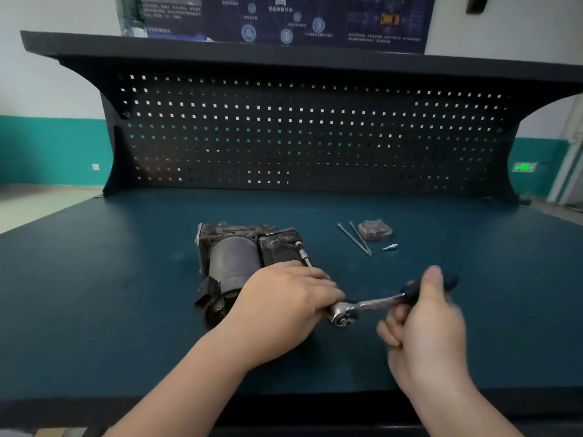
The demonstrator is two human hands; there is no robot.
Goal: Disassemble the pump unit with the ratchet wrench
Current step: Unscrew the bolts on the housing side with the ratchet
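Observation:
The pump unit, a dark grimy block with a grey cylinder, lies on the blue-green bench top near the middle. A chrome ratchet wrench with a black handle joins a long extension bar that runs into the pump's right side. My left hand curls round the extension just behind the ratchet head and partly covers the pump's front. My right hand grips the black handle out to the right, and is blurred.
Two long bolts, a brown removed cover and a small silver fitting lie behind and right of the pump. A black pegboard with a shelf closes off the back of the bench.

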